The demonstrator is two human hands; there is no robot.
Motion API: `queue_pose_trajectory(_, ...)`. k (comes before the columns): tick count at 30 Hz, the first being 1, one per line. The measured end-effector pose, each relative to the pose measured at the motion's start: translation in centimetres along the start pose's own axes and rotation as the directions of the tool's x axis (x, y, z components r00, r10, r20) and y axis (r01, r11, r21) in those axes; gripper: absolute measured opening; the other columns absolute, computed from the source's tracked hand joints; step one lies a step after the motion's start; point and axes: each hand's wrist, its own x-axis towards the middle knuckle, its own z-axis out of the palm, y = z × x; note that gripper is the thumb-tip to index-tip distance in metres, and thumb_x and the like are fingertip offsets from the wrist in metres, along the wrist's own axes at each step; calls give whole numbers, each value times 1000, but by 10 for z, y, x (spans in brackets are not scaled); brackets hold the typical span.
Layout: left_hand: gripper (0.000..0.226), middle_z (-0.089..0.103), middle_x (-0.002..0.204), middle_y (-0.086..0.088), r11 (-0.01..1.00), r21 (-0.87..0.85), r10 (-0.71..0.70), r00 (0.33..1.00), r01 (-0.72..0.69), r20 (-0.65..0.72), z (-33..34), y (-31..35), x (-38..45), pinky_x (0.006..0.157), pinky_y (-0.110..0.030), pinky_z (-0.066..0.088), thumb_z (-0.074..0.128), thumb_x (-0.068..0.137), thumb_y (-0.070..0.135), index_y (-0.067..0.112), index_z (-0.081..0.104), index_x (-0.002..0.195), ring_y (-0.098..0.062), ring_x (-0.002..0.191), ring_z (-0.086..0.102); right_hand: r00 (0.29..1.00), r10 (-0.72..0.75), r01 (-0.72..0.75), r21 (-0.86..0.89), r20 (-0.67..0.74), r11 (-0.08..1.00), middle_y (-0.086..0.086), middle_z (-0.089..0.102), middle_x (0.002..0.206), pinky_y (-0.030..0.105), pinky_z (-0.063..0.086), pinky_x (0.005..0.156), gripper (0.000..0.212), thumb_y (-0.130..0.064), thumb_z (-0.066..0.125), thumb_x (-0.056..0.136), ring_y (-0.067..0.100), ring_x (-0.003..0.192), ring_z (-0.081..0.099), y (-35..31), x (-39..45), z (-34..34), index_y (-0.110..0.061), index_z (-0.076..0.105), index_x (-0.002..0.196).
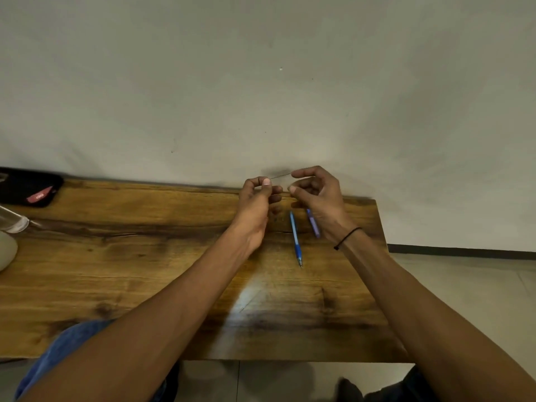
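Fingers (266,182) of my left hand (256,204) pinch a thin strand (280,176); my right hand (317,195) hooks its other end, above the tabletop's (145,256) 12 o'clock edge. At 6 o'clock lie a blue pen (295,239) and a purple pen (313,224).

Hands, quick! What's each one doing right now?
Left hand: closed, pinching one end of a thin dark strand.
Right hand: closed, holding the strand's other end at its forefinger.

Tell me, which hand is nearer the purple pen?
Right. The right hand is raised just over the purple pen, hiding its far end; the left hand is further left, past the blue pen.
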Motion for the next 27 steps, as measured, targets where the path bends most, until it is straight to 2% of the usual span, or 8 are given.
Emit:
queue_pose_trajectory(2, 7, 75, 100, -1, 998, -50, -24, 999, 27, 48, 0, 0, -1, 69, -29, 55, 52, 111, 24, 21, 58, 112, -14, 89, 68, 999, -10, 5, 139, 37, 990, 29, 72, 103, 44, 66, 79, 28, 2, 76, 90, 29, 94, 74, -4, -4, 8, -4, 69, 117)
queue_pose_trajectory(4, 7, 78, 96, 1, 997, -74, -29, 997, 35, 76, -1, -1, -1, 67, -27, 55, 53, 111, 23, 22, 59, 111, -11, 84, 72, 999, 2, -10, 209, 38, 978, 32, 70, 106, 47, 64, 81, 26, 2, 76, 90, 33, 95, 72, -5, -5, 12, -2, 70, 116)
queue_pose_trajectory(8, 6, 79, 86, 6, 996, -84, -17, 992, 28, 124, -2, -1, -2, 66, -26, 56, 55, 109, 24, 22, 61, 110, -8, 73, 72, 994, 88, -103, 346, 58, 933, 19, 73, 100, 35, 60, 71, 21, 1, 73, 92, 27, 87, 72, -5, -4, 16, 4, 71, 113)
queue_pose_trajectory(12, 9, 79, 89, 6, 997, -62, -25, 988, 34, 150, -2, -1, -3, 71, -29, 56, 57, 108, 24, 21, 63, 114, -10, 78, 70, 998, 60, -69, 354, 37, 933, 22, 70, 99, 32, 61, 69, 17, 0, 72, 94, 29, 86, 70, -6, -4, 17, 6, 68, 109)
queue_pose_trajectory(18, 6, 79, 94, 4, 997, -74, -12, 985, 25, 171, -1, -3, -4, 75, -32, 55, 60, 107, 24, 21, 62, 111, -13, 85, 68, 1000, 17, -18, 333, 5, 943, 21, 69, 96, 35, 63, 70, 10, 0, 71, 95, 23, 84, 71, -6, -5, 17, 1, 67, 104)
queue_pose_trajectory(22, 8, 80, 103, 0, 998, -54, -24, 983, 35, 182, -1, -3, -5, 73, -30, 57, 60, 106, 23, 20, 63, 113, -15, 92, 72, 1000, 7, -3, 325, -12, 946, 16, 70, 93, 38, 64, 72, 7, 0, 72, 95, 24, 85, 73, -7, -4, 17, -1, 68, 100)
queue_pose_trajectory(25, 15, 79, 116, -6, 999, 37, -20, 983, 14, 183, -4, 2, -3, 71, -31, 58, 64, 104, 26, 22, 64, 118, -19, 102, 74, 999, 10, 1, 335, -32, 942, 13, 70, 91, 37, 63, 69, 7, -1, 73, 94, 21, 82, 73, -8, -3, 15, -7, 69, 94)
queue_pose_trajectory(27, 21, 75, 116, -3, 939, 331, 43, 987, -92, 152, -11, 11, 3, 74, -32, 56, 68, 101, 38, 27, 63, 119, -17, 102, 71, 998, 30, -12, 337, -48, 941, 11, 70, 91, 33, 60, 66, 8, -3, 73, 94, 18, 80, 70, -8, -2, 13, -9, 69, 93)
